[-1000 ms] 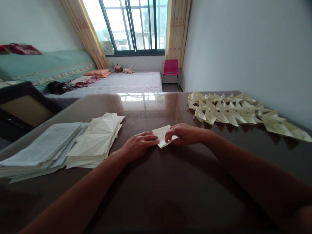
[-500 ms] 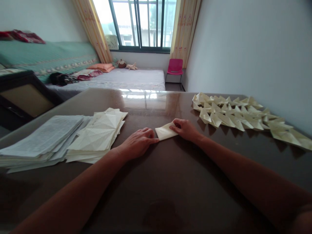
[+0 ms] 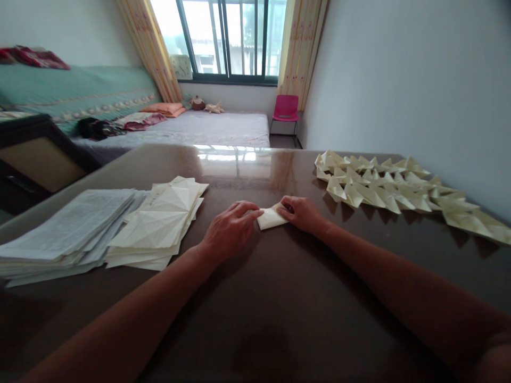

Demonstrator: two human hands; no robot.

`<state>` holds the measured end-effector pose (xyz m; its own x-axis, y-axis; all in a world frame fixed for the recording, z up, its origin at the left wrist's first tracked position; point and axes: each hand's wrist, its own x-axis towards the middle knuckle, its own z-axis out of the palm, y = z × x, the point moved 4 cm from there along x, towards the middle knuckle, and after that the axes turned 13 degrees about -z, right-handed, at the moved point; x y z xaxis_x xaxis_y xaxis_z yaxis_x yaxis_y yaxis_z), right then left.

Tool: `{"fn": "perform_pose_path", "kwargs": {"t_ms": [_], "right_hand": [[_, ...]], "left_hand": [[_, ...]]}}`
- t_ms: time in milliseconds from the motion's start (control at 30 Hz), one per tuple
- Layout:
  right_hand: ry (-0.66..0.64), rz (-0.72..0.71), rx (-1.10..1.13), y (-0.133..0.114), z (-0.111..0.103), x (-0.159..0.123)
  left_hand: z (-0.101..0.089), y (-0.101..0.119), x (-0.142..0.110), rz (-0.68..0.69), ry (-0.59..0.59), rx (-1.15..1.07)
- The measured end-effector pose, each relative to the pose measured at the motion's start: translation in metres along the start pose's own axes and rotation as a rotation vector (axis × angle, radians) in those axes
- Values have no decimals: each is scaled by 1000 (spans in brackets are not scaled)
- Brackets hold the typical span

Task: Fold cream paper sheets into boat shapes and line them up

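A small folded sheet of cream paper (image 3: 272, 219) lies on the brown table in front of me. My right hand (image 3: 300, 213) grips its right end, fingers curled over the top edge. My left hand (image 3: 235, 224) is at the other end, fingers reaching out with the tips touching the paper's upper left corner. Part of the paper's right side is hidden under my right fingers.
Left of my hands lies a stack of creased cream sheets (image 3: 159, 215), beside a pile of printed paper (image 3: 67, 223). Rows of folded paper pieces (image 3: 371, 186) stand at the right. Beyond the glossy table (image 3: 255, 298) are a bed (image 3: 223, 127) and a pink chair (image 3: 286, 109).
My left fingertips have moved from the paper's lower left corner up to its upper left edge. The paper's upper edge now looks slightly raised near my right hand, which has barely moved.
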<state>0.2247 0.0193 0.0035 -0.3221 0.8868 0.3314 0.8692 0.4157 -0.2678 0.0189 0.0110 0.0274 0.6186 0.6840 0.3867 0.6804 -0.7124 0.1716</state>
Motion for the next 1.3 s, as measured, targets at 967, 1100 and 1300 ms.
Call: {"fn": "perform_pose_path", "kwargs": {"t_ms": [967, 1100, 1300], "right_hand": [[-44, -254, -369, -55, -23, -6], [-278, -329, -399, -81, -9, -21], [-374, -230, -549, -72, 7, -33]], "left_hand": [[32, 18, -10, 77, -285, 125], [31, 19, -10, 87, -264, 110], [30, 18, -11, 68, -296, 152]]}}
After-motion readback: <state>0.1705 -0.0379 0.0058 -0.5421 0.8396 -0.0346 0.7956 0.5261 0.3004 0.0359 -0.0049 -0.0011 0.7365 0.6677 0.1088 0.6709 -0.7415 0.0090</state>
